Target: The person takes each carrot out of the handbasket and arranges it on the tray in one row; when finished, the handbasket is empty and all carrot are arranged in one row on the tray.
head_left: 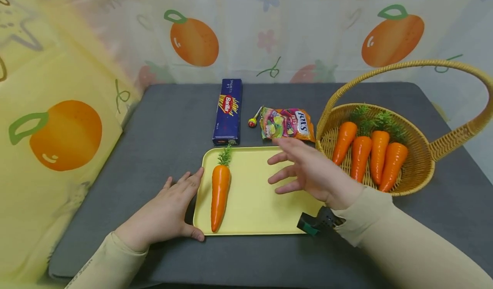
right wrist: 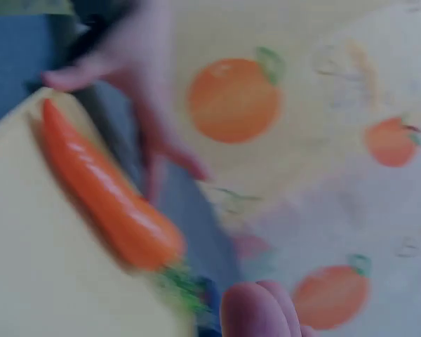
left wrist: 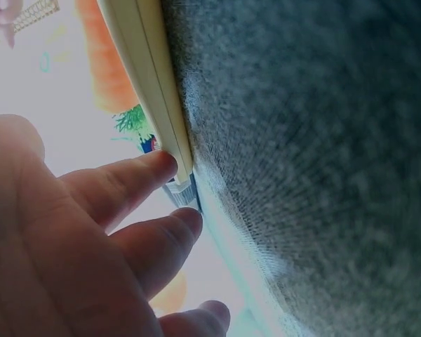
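Note:
In the head view a carrot [head_left: 220, 198] lies along the left side of the yellow tray [head_left: 258, 195], leafy end away from me. My left hand [head_left: 169, 214] touches the tray's left edge, thumb at the near corner and fingers spread; the left wrist view shows a fingertip against the rim [left wrist: 147, 77]. My right hand [head_left: 312, 171] hovers over the tray's right part, fingers apart, holding nothing. The carrot [right wrist: 109, 196] also shows in the right wrist view, with my left hand [right wrist: 144, 84] beyond it.
A wicker basket [head_left: 421, 169] with several carrots [head_left: 393, 162] stands at the right, its tall handle arching up. Behind the tray lie a blue spaghetti box [head_left: 227, 122], a lollipop [head_left: 252, 122] and a candy bag [head_left: 286, 124]. A patterned cloth hangs behind the grey table [head_left: 161, 143].

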Demonstrator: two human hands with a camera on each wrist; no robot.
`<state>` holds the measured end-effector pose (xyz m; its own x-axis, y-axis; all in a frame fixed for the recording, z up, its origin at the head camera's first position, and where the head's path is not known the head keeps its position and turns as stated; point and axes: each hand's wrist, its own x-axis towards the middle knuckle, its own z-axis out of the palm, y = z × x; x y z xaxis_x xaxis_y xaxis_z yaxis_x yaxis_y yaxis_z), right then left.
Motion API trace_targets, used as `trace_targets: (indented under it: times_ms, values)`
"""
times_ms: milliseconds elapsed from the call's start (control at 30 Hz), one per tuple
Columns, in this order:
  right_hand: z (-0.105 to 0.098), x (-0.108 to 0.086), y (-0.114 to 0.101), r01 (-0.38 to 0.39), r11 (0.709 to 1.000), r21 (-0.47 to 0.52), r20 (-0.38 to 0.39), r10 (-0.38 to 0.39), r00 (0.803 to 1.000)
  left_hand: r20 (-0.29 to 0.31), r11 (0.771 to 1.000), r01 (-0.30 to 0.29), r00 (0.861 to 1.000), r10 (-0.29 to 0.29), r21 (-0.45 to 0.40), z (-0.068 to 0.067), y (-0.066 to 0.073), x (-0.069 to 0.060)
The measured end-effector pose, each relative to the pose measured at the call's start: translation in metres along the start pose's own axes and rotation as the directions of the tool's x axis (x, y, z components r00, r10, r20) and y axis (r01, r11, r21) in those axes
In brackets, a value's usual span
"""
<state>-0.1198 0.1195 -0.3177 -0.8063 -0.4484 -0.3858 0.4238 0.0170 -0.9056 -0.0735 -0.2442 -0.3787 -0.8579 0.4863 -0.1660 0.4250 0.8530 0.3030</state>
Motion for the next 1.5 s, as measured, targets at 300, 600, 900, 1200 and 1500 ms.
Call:
trace_targets:
  times_ms: [300,600,900,1200,1500]
  values:
    - [-0.095,-0.037,-0.011,0.154,0.97,0.189,-0.026,-0.152,0.988,0.001,1.0,0.005,1.0,-0.005,0.004,0.001,-0.001,0.0]
    - [-0.161,-0.05,-0.004,0.11,0.941,0.319,-0.1,-0.082,0.992,0.002,1.0,0.005,1.0,-0.005,0.014,0.002,-0.002,0.0]
    - [-0.192,-0.05,0.005,-0.003,0.976,0.218,-0.107,0.027,0.994,-0.006,1.0,-0.004,1.0,0.004,0.019,0.002,-0.002,0.0]
    - [-0.182,-0.039,0.005,-0.051,0.979,0.197,-0.059,0.064,0.996,0.008,1.0,0.015,1.0,-0.015,0.011,0.002,-0.003,0.0]
    - [-0.165,-0.027,0.001,-0.119,0.985,0.127,-0.05,0.126,0.991,0.001,1.0,0.005,1.0,-0.005,-0.004,0.003,-0.003,0.0]
